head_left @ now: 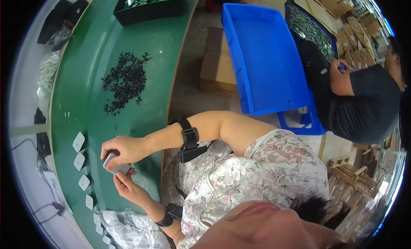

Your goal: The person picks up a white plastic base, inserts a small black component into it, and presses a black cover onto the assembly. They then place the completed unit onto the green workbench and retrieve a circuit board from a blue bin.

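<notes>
My right hand (128,149) reaches over the green table, its fingers closed round a small grey-white rounded casing (109,159). Just below it, my left hand (132,190) pinches a flat pale piece (122,168) that touches or nearly touches the casing; whether the two are joined I cannot tell. Along the table's far left side runs a row of several white rounded-square covers (78,160), each with a small hole. Beyond my right hand lies a loose heap of small black parts (125,82).
A black box of green circuit boards (147,11) stands at the table's top end. Clear plastic bags with white pieces (132,229) lie nearest my left forearm. A blue crate (269,56) is beside the table. At the right a person in black sits near a tray of boards (310,28).
</notes>
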`<state>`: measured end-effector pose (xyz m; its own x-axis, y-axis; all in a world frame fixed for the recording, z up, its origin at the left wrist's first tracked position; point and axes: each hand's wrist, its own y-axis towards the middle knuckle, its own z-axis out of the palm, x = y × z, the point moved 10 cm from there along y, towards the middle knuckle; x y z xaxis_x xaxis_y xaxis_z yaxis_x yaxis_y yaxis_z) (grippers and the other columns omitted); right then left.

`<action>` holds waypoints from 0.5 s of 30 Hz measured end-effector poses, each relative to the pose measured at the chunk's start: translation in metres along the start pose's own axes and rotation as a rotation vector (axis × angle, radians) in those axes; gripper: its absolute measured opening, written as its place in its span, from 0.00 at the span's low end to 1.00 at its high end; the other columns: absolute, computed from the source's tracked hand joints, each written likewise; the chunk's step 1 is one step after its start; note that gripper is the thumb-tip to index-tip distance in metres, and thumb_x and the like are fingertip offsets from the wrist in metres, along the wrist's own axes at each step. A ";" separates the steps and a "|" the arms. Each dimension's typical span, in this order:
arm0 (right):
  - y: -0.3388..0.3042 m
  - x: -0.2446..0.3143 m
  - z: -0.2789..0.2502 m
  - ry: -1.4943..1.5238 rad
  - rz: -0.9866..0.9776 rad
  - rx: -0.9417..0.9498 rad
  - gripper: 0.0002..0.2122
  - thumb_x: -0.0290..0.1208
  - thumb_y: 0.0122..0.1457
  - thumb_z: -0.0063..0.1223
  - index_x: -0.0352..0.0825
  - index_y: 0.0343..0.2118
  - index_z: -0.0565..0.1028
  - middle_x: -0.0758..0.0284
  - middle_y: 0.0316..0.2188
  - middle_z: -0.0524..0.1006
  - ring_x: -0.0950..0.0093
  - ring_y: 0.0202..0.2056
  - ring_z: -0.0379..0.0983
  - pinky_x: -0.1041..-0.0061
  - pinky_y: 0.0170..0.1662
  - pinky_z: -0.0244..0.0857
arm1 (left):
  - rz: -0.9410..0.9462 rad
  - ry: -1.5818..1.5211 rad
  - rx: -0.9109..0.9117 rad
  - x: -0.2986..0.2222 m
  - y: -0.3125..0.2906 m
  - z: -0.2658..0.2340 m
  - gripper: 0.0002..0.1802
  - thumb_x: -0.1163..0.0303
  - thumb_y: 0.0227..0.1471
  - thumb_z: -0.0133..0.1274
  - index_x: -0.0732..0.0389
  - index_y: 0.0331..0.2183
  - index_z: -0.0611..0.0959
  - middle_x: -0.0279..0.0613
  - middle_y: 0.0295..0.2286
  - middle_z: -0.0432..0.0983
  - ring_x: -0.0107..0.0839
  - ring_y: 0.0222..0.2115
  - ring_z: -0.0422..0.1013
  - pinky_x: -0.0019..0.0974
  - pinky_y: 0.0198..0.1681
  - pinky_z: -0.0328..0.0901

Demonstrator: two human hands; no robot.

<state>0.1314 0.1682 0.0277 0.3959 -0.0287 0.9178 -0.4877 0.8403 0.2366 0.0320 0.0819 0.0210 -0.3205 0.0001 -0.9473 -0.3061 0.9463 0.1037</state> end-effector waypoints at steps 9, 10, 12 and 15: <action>-0.014 -0.002 0.024 0.048 0.066 0.102 0.17 0.34 0.56 0.55 0.32 0.45 0.67 0.62 0.37 0.70 0.73 0.36 0.72 0.72 0.39 0.68 | 0.066 -0.148 -0.186 0.008 -0.005 -0.014 0.13 0.66 0.61 0.42 0.68 0.40 0.68 0.43 0.28 0.72 0.25 0.23 0.69 0.27 0.25 0.65; -0.014 -0.004 0.025 0.051 0.070 0.119 0.17 0.34 0.56 0.55 0.32 0.45 0.67 0.62 0.37 0.70 0.73 0.36 0.72 0.72 0.39 0.68 | 0.065 -0.145 -0.203 0.008 -0.005 -0.020 0.13 0.66 0.61 0.42 0.68 0.40 0.68 0.43 0.28 0.72 0.25 0.23 0.69 0.27 0.25 0.65; -0.014 0.014 0.026 -0.216 -0.194 0.111 0.16 0.34 0.57 0.53 0.33 0.45 0.67 0.61 0.36 0.70 0.72 0.35 0.72 0.73 0.37 0.67 | 0.077 -0.023 -0.125 0.003 -0.006 -0.020 0.12 0.67 0.60 0.43 0.67 0.39 0.69 0.40 0.23 0.71 0.22 0.19 0.66 0.24 0.21 0.60; -0.011 0.011 0.027 -0.262 -0.207 0.078 0.17 0.40 0.54 0.55 0.33 0.39 0.70 0.60 0.30 0.71 0.65 0.31 0.71 0.69 0.36 0.65 | 0.064 -0.067 -0.129 0.001 -0.011 -0.019 0.11 0.67 0.59 0.44 0.66 0.38 0.69 0.37 0.21 0.70 0.21 0.18 0.66 0.23 0.20 0.58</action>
<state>0.1199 0.1436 0.0434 0.2844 -0.3406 0.8962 -0.4802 0.7584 0.4407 0.0178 0.0656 0.0249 -0.2842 0.0851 -0.9550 -0.4010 0.8942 0.1990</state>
